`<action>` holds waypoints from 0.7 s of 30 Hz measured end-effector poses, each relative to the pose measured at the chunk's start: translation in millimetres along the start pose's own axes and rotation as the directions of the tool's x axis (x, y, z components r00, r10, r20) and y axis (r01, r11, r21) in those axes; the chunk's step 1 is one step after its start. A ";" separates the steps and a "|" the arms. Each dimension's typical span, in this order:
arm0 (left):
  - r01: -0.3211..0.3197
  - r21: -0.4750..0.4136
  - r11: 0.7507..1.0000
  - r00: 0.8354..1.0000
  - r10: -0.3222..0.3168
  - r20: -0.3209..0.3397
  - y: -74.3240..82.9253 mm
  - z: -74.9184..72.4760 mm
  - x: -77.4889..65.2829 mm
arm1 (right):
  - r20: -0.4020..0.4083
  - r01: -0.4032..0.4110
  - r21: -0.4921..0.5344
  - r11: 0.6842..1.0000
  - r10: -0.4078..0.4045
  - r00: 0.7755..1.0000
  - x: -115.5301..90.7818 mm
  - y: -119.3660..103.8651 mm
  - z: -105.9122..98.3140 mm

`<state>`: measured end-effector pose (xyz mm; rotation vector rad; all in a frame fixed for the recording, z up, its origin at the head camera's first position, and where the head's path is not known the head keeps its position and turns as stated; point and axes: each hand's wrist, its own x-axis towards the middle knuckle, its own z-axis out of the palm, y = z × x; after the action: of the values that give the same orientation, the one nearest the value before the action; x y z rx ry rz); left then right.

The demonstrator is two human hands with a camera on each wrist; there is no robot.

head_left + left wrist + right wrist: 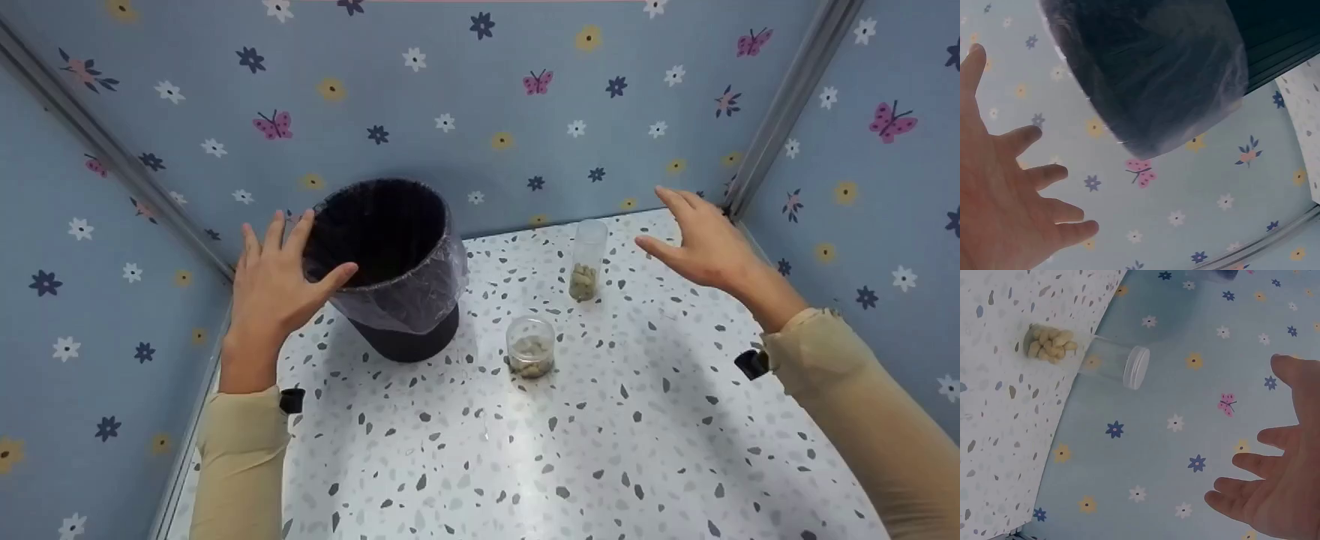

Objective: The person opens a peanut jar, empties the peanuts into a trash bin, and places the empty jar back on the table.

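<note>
My left hand [274, 289] is spread beside the black bin [412, 337], thumb overlapping its rim in the head view. In the left wrist view a gap shows between the spread fingers and the bin's clear plastic liner [1162, 84]. Over on the right, my right hand [709, 244] hangs in the air with straight fingers, holding nothing. Nearest to it stands a tall clear jar [589, 259], its lower part filled with pale nut-like pieces [1050, 343]. A short clear tub [530, 346] with similar pieces in the bottom stands closer to me, between bin and jar.
The white speckled tabletop [465, 450] carries all the containers. Flower-patterned panels [480, 90] rise behind it and on both sides. Grey metal posts [787, 105] join the panels at the corners. The bin is close to the back panel.
</note>
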<state>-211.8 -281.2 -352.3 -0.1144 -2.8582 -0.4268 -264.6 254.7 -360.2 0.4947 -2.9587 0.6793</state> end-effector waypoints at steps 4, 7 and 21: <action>-0.079 -0.023 0.997 0.984 0.074 -0.163 14.1 -8.1 -10.2 | -0.059 0.040 0.046 0.998 -0.037 0.998 -8.3 -8.4 2.6; -0.132 -0.036 0.991 0.961 0.119 -0.249 26.7 -13.2 -18.2 | -0.067 0.070 0.074 0.995 -0.065 0.996 -14.5 -16.0 5.1; -0.183 -0.135 0.974 0.949 0.139 -0.283 50.9 -2.5 -44.6 | 0.023 0.204 0.133 0.970 -0.208 0.978 -31.1 -52.3 38.4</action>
<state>-162.4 -235.2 -347.3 -0.2936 -2.5193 -0.5876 -217.9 202.7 -377.3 0.8201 -2.8519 0.8504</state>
